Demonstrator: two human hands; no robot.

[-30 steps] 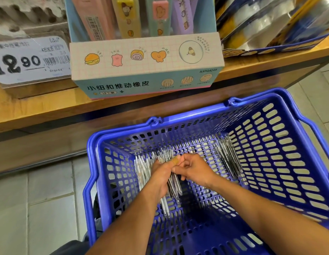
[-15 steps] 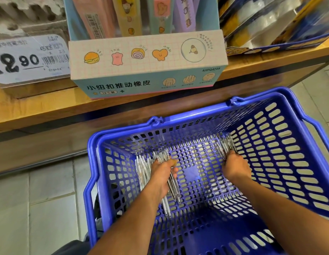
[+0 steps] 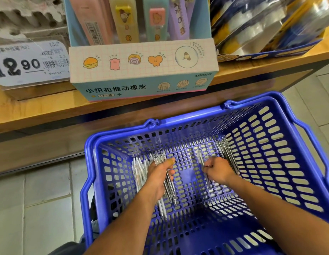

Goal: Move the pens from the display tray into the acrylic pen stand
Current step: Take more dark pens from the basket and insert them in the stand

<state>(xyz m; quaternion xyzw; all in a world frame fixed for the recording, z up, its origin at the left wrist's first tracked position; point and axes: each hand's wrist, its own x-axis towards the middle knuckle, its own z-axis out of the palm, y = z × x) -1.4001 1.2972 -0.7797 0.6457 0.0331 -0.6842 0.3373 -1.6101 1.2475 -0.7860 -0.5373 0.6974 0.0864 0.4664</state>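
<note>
Both hands reach down into a blue plastic shopping basket (image 3: 298,162) with slotted walls. The left hand (image 3: 160,173) grasps a bundle of clear-barrelled pens (image 3: 169,188), its thumb laid across the top of them, and their tips stick out below the hand toward the near side of the basket. More clear pens (image 3: 139,170) lie on the basket floor just left of that hand, against the left wall. The right hand (image 3: 218,171) pinches a single pen (image 3: 201,159) between curled fingers, the barrel pointing up toward the far wall. Just to the right of it a second heap of pens (image 3: 226,151) rests against the right wall of the basket. Beyond the basket runs a wooden shelf (image 3: 49,111); on it stands a pastel display box (image 3: 143,70) printed with small cartoon food figures and holding tall coloured packets. Left of the box a white price tag (image 3: 29,63) reads 12.90, and to the right lie shiny wrapped goods (image 3: 261,26). Grey floor tiles (image 3: 40,208) show beneath.
</note>
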